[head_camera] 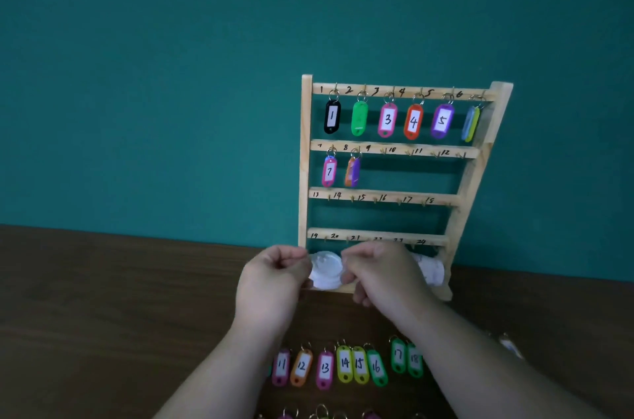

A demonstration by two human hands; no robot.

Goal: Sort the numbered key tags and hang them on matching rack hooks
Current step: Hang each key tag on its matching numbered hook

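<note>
- Nearest me, at the desk's (103, 298) near edge, a few more tag rings (320, 413) poke into view, cut off by the frame.
- Just beyond them the loose key tags (344, 363) lie flat in a row, numbered 11 to 18, rings pointing towards the rack.
- I judge them light, stiff plastic shells with thin wire rings that will swing freely. I would pinch one by the plastic body low down, leaving the ring clear to drop over a hook.
- Mid-desk, the left grip (274, 267) and right grip (377, 267) sit close together, fingers curled inward. Whether they pinch a tag between them I cannot tell; nothing shows past the knuckles.
- Right behind the knuckles, a white round object (326, 267) rests at the rack's foot, too blurred to name.
- At the desk's far edge the wooden rack (305, 161) stands against the teal wall (171, 75). Its top rail carries tags 1 to 5 and a sixth turned edge-on.
- The second rail holds tag 7 (329, 171) and one edge-on tag beside it.
- Hook 9 (383, 151) onward is bare. The hooks look small, so the ring needs careful lining up.
</note>
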